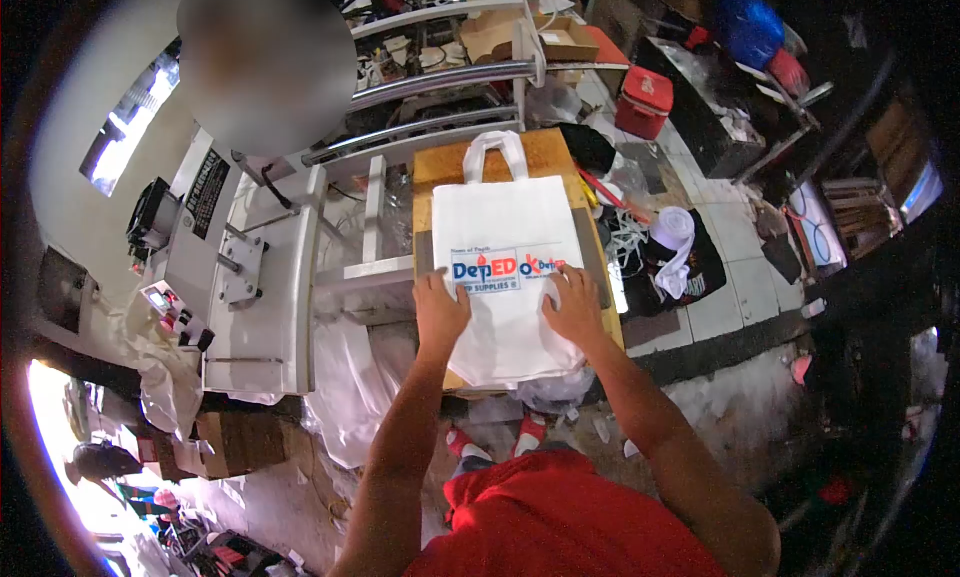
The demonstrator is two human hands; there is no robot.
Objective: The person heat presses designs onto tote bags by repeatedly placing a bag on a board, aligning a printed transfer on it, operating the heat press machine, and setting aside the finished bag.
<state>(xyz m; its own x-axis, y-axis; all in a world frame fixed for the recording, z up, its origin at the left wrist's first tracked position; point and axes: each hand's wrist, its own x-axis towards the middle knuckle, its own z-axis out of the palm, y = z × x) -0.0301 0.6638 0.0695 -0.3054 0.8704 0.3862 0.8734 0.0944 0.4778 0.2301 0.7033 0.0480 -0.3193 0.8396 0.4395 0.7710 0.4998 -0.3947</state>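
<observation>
A white tote bag (pixel 508 217) lies flat on a wooden board (pixel 548 149), its looped handles pointing away from me. Blue and red printed lettering (pixel 487 269) runs across its middle, with "DepED" readable. My left hand (pixel 440 309) rests at the left edge of the bag beside the print, fingers apart. On the right side, my right hand (pixel 574 305) lies over the end of the lettering with its fingers spread and slightly bent. Both hands touch the bag's surface, and part of the print is hidden under the right fingers.
A white press-like machine (pixel 262 277) with metal rails (pixel 440 85) stands to the left and behind. White cloth (pixel 355 387) hangs beside the board. To the right are a red cooler box (pixel 643 102), a white fabric roll (pixel 673 232) and a black bag (pixel 700 267). A person (pixel 265 67) is at the back left.
</observation>
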